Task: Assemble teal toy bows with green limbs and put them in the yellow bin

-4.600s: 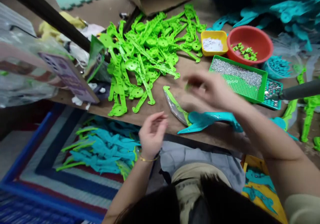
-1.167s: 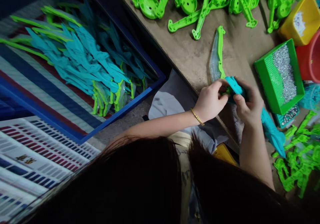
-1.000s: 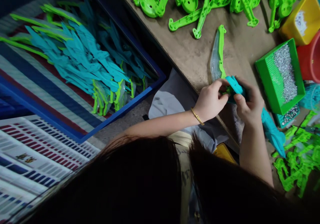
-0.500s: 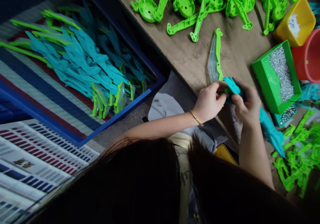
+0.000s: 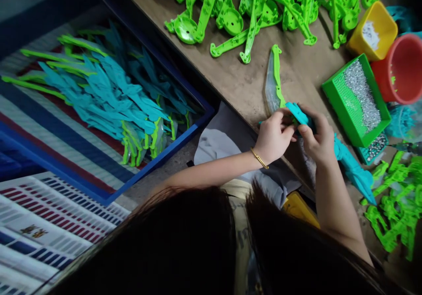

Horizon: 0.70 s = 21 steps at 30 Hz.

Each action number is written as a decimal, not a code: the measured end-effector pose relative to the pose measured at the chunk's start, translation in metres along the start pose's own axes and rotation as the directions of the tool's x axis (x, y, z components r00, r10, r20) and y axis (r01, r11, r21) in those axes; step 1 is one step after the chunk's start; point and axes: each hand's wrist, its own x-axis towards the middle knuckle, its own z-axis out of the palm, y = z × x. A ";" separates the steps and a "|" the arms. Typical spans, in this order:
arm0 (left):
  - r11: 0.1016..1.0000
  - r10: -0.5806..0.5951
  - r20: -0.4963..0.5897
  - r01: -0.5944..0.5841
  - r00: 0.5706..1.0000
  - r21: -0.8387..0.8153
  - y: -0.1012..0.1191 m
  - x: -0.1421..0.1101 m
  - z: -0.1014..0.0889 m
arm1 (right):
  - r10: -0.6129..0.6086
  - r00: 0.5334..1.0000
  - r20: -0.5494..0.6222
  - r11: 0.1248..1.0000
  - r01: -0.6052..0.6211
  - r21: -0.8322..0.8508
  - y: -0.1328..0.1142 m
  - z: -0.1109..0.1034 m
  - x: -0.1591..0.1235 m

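A toy piece lies at the near edge of the brown table (image 5: 244, 84): a teal plastic part (image 5: 352, 169) joined to a green-edged clear blade (image 5: 273, 81). My left hand (image 5: 273, 136), with a gold bracelet, is closed and pinches the toy where the teal part meets the blade. Facing it, my right hand (image 5: 316, 139) is closed on the teal part, thumb pressed on top. The two hands almost touch. My dark hair fills the bottom of the view.
A heap of green plastic parts (image 5: 263, 5) covers the far table. A green tray of small silver pieces (image 5: 358, 97), a yellow tub (image 5: 374, 31) and a red bowl (image 5: 402, 68) stand right. A blue bin of teal-green toys (image 5: 108, 97) sits left, below the table.
Earlier my hands were apart and blurred above the table with the toy lying flat. Now both grip it at the table edge. Over the last second only the view drifted slightly.
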 end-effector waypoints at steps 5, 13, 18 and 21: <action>0.993 0.093 0.012 -0.094 0.996 0.066 -0.001 0.004 -0.004 | -0.027 1.000 0.016 0.999 0.026 0.035 0.005 0.002 -0.001; 0.964 0.126 0.068 -0.138 0.990 0.229 -0.007 0.008 -0.008 | -0.034 0.999 0.009 0.999 0.034 0.003 0.007 0.006 0.001; 0.860 0.248 0.051 -0.244 0.968 0.448 0.012 -0.002 -0.055 | -0.072 0.996 0.054 0.997 0.073 -0.009 0.008 0.010 0.001; 0.662 0.395 0.039 -0.314 0.918 0.680 0.021 -0.006 -0.074 | -0.077 0.994 0.072 0.997 0.079 -0.020 0.009 0.010 0.000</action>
